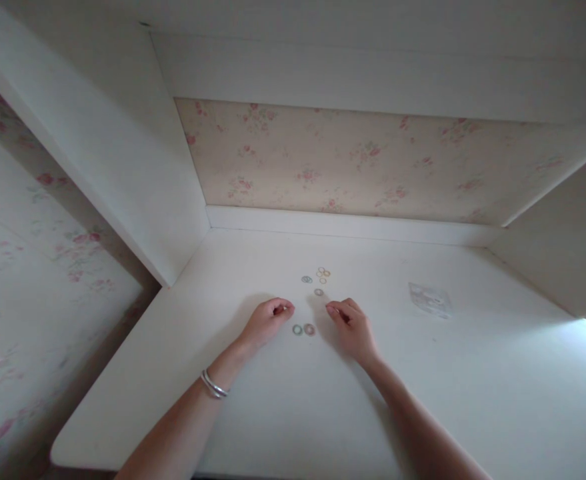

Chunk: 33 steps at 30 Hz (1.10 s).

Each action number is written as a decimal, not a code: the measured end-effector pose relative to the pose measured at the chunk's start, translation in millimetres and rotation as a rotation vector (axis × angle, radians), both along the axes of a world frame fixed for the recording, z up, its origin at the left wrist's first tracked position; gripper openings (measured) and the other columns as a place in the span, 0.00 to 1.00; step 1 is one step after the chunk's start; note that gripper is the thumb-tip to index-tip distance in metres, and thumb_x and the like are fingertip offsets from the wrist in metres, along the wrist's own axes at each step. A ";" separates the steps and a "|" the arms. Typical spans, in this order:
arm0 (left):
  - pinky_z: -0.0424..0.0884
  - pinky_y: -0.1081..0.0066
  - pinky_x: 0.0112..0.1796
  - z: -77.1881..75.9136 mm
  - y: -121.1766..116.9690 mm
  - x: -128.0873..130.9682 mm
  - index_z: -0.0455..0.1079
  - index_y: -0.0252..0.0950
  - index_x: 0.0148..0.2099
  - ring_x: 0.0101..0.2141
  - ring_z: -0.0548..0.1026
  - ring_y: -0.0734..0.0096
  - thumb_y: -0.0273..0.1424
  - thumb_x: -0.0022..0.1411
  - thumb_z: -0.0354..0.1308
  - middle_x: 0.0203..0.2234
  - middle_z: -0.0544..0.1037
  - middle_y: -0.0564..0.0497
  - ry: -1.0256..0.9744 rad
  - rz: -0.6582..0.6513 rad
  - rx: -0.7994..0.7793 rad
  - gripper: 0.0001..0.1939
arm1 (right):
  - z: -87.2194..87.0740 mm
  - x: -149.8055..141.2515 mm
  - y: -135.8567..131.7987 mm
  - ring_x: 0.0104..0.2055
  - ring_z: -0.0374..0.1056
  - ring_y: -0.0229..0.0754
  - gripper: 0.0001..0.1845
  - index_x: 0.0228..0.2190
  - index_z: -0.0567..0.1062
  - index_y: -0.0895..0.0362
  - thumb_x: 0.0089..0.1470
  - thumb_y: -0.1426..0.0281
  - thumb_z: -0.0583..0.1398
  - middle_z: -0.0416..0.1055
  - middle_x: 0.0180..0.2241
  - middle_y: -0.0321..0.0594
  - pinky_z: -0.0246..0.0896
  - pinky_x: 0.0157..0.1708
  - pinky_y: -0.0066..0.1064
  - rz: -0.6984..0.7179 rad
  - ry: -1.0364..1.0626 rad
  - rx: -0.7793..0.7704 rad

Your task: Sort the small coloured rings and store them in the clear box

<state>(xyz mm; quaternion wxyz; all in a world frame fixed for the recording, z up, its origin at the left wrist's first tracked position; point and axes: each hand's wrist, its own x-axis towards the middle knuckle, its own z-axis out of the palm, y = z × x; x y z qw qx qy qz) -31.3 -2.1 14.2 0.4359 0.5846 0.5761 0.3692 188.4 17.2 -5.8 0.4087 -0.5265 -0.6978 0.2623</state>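
Observation:
My left hand (269, 320) has its thumb and fingertips pinched together, just up and left of a pale green ring (293, 330). Touching or close beside that one lies a pinkish-brown ring (305, 331). My right hand (351, 327) is also closed in a pinch, to the right of the rings and near a single greyish ring (315, 292). Whether either pinch holds something small cannot be seen. Farther back are blue-grey rings (303, 279), overlapping, and a loose group of several thin yellow rings (327, 274). A silver bangle (215, 385) circles my left wrist.
A clear plastic bag (429, 301) lies on the white tabletop (283, 407) off to the right. White panels (103, 127) enclose the desk at left, right and above. Behind it is a floral-papered wall (343, 160). The desk's left edge ends in a rounded front corner.

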 end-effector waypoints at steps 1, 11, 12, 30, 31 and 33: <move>0.58 0.73 0.28 -0.2 0.0 -0.1 0.73 0.34 0.38 0.26 0.65 0.72 0.42 0.57 0.53 0.23 0.69 0.53 0.000 -0.002 0.000 0.17 | 0.7 0.0 -4.6 0.28 0.62 0.39 0.19 0.33 0.78 0.54 0.56 0.55 0.53 0.67 0.28 0.40 0.58 0.29 0.31 -0.008 0.036 -0.028; 0.58 0.74 0.27 0.1 0.1 -1.3 0.73 0.34 0.39 0.25 0.65 0.73 0.41 0.57 0.54 0.23 0.69 0.54 0.010 0.006 -0.021 0.17 | 3.4 -2.0 -27.1 0.29 0.62 0.39 0.14 0.34 0.77 0.53 0.58 0.60 0.55 0.66 0.29 0.39 0.58 0.29 0.30 0.054 0.057 0.025; 0.58 0.74 0.27 0.2 0.2 -1.2 0.73 0.34 0.39 0.25 0.64 0.73 0.41 0.57 0.54 0.23 0.69 0.54 0.010 0.005 -0.024 0.16 | 3.4 -2.8 -29.5 0.30 0.63 0.39 0.14 0.34 0.77 0.53 0.59 0.61 0.54 0.66 0.30 0.40 0.59 0.30 0.30 0.095 0.014 0.041; 0.59 0.74 0.28 -2.0 2.0 -2.2 0.73 0.33 0.40 0.27 0.66 0.73 0.42 0.57 0.54 0.26 0.72 0.53 -0.014 0.015 -0.013 0.17 | 1.9 3.6 -30.0 0.31 0.66 0.36 0.15 0.36 0.76 0.54 0.61 0.65 0.50 0.68 0.31 0.40 0.60 0.32 0.26 0.090 -0.169 0.186; 0.60 0.74 0.29 -2.1 2.5 -1.7 0.73 0.33 0.40 0.27 0.67 0.73 0.42 0.57 0.54 0.26 0.72 0.53 -0.008 0.022 -0.010 0.17 | 1.0 6.9 -27.5 0.31 0.66 0.35 0.14 0.36 0.76 0.55 0.61 0.65 0.51 0.68 0.31 0.39 0.60 0.31 0.25 0.056 -0.165 0.174; 0.60 0.74 0.29 -2.3 4.8 1.1 0.73 0.34 0.39 0.27 0.67 0.73 0.42 0.57 0.54 0.26 0.73 0.53 0.020 0.021 0.004 0.17 | -1.9 12.8 -22.4 0.29 0.65 0.35 0.14 0.35 0.76 0.54 0.61 0.64 0.52 0.68 0.31 0.39 0.58 0.30 0.25 0.019 -0.187 0.142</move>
